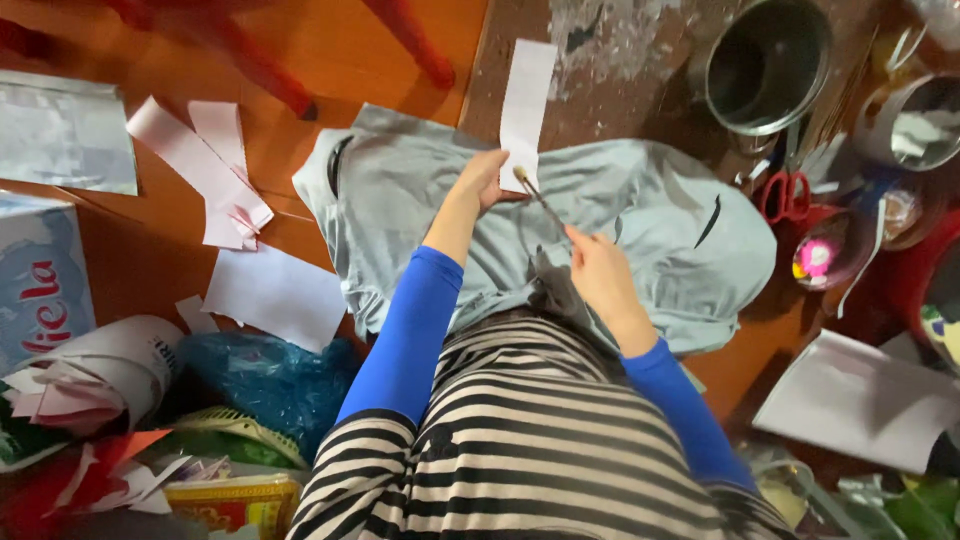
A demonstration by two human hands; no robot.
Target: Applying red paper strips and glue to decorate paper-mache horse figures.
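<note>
1. The person's left hand (483,178) lies just above the middle of the frame, palm down, pressing the lower end of a white paper strip (526,103) onto a pale grey-blue cloth (650,210). The fingers lie flat on the paper rather than curling round it, so this grip is open.
2. The right hand (598,270), a little lower and to the right, has its grip closed on a thin brush (541,198). The brush slants up and to the left, and its pale tip sits right at the bottom edge of the strip, beside the left hand.
3. The strip runs upward from the cloth onto a worn, paint-flecked part of the surface (620,60) at top centre.
4. The cloth spreads across the middle of the frame, over the orange-brown wood.
5. A metal pot (768,62) stands at upper right. Red-handled scissors (786,195) lie below it, just past the cloth's right edge.
6. At upper left, well apart from the hands, lie pink paper strips (205,165), with a white sheet (275,293) below them.
7. A blue plastic bag (265,375) sits at lower left, beside the person's blue sleeve and striped top.
</note>
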